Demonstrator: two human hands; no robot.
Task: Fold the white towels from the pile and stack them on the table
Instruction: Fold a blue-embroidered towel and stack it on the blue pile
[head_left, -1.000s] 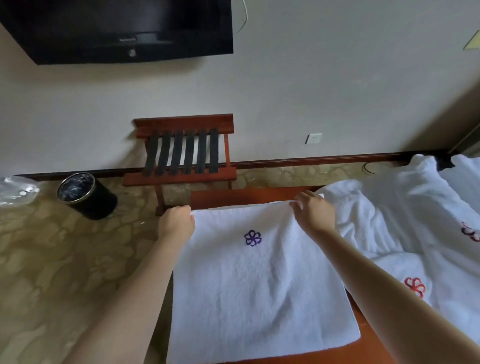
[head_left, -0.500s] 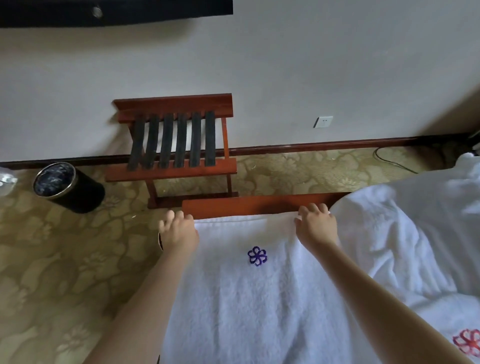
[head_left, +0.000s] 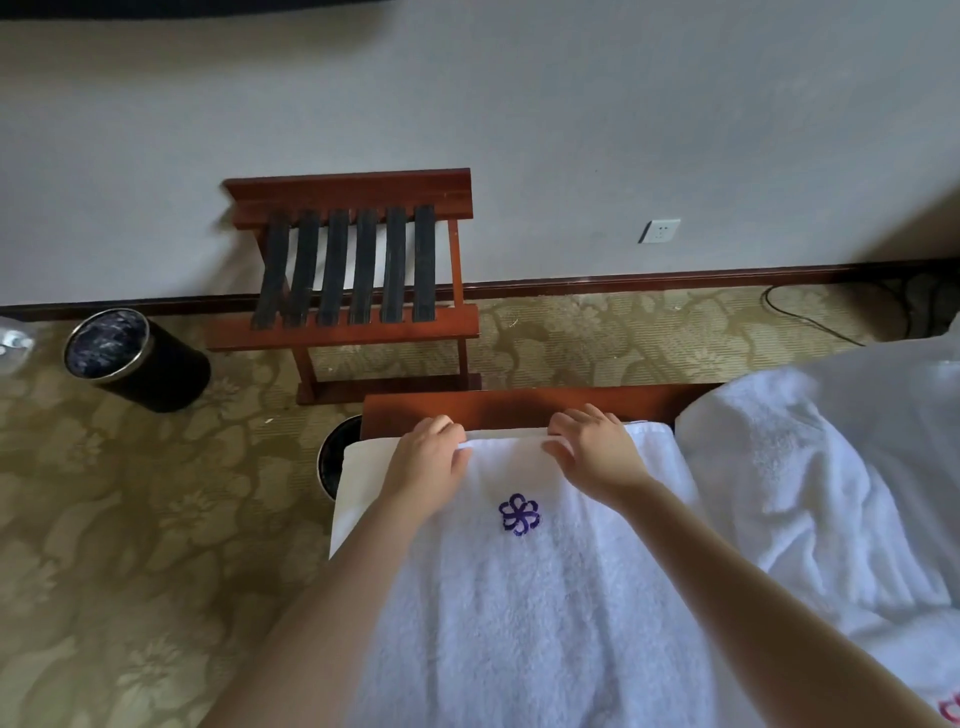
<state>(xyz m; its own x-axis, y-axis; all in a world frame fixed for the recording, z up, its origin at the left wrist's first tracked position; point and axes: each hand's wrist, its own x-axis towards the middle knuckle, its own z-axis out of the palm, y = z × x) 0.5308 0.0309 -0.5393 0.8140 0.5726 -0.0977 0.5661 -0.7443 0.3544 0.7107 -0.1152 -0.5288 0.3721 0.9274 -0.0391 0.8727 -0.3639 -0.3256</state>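
Under both hands, on the wooden table (head_left: 519, 408), a white towel (head_left: 519, 613) is spread flat. Its purple flower emblem (head_left: 519, 514) lies just behind the knuckles, between the two wrists. The step in hand is judged to be the folding of this towel: its far edge is held along the table's far side, and an upper layer is seen slightly raised between the hands. The next move is thought to call for that edge to be carried back toward the person, level and with both corners together, so that the halves meet evenly. The cloth is thick and soft and may sag in the middle if lifted unevenly.

The left hand (head_left: 428, 465) is closed on the far edge, with fingers curled over it and the thumb tucked at the hem. The right hand (head_left: 597, 452) is less tightly bent, with fingers draped over the edge and the thumb laid against the hem. A pinch seems likely, though what lies beneath its fingertips cannot be seen.

Just beyond the right hand's outer side, the pile of unfolded white towels (head_left: 810, 493) is heaped. Whether a finished stack lies underneath cannot be told.
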